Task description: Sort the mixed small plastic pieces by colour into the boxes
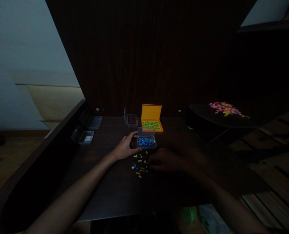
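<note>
My left hand [125, 148] grips the left side of a small clear plastic box [155, 146], thumb at its near corner and fingers toward the back. Its lid stands up, and blue toy bricks [144, 141] lie inside. Just in front of the box, small loose toy bricks [140, 169], mostly yellow and pale with a few blue, are scattered on the dark table [115, 198]. At the right edge of this scatter is my right hand [165, 160], its fingers curled. It is dark and slightly blurred, so anything between its fingertips is hidden.
Behind stands an open orange case [151, 112] with green bricks [151, 125]. Left of it is a clear box of dark brown pieces [132, 120]. Two more clear boxes, a farther one [95, 121] and a nearer one [86, 137], sit by the left panel. Pink and yellow pieces [225, 108] lie on the right.
</note>
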A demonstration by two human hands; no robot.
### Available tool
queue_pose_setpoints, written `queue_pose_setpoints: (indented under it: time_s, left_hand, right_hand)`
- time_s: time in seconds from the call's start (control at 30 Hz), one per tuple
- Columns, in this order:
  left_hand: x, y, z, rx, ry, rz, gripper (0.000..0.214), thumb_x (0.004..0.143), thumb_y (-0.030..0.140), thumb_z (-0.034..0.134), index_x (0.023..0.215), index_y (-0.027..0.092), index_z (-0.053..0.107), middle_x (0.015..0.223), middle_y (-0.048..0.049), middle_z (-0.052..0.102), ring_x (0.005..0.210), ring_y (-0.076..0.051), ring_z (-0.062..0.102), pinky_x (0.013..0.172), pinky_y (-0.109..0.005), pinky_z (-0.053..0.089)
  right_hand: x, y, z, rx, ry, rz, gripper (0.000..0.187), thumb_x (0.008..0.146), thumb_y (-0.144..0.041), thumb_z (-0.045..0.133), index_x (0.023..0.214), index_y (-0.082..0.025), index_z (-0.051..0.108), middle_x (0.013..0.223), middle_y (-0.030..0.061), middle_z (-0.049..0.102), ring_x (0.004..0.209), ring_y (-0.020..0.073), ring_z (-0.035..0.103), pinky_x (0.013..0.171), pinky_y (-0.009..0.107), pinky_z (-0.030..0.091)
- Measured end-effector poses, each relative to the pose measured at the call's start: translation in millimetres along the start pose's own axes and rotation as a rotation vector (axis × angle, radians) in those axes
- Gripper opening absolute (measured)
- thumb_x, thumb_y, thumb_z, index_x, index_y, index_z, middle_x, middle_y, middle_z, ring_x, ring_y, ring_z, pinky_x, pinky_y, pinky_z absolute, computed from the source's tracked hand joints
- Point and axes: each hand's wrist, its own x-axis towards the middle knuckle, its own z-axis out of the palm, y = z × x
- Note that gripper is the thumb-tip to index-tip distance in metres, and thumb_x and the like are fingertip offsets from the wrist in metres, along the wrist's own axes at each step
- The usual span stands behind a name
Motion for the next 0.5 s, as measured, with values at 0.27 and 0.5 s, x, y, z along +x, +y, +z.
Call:
queue_pose_setpoints:
  time_s: [0.27, 0.5]
  left_hand:
    - [0.2, -0.8, 0.3, 0.012, 0.013, 0.009, 0.078, 0.072, 0.044, 0.070, 0.138, 0.022, 0.033, 0.120, -0.0087, 0.061, 0.089, -0.021, 0.060, 0.083, -0.036, 0.048]
    - [0.3, 1.7, -0.5, 0.038, 0.001, -0.010, 0.079, 0.072, 0.046, 0.069, 0.137, 0.018, 0.034, 0.109, -0.0085, 0.063, 0.084, -0.021, 0.058, 0.080, -0.036, 0.048]
  right_hand:
    - [-0.8, -1.5, 6.6, -0.134, 0.003, 0.023, 0.018, 0.089, -0.024, 0.052, 0.087, -0.017, 0.069, 0.077, 0.0022, 0.069, 0.064, 0.0114, 0.060, 0.060, 0.022, 0.038]
    - [2.2, 8.4, -26.1, -0.293, 0.147, 0.185, 0.023, 0.092, -0.030, 0.048, 0.099, -0.019, 0.067, 0.081, 0.0037, 0.068, 0.067, 0.0130, 0.056, 0.062, 0.024, 0.033]
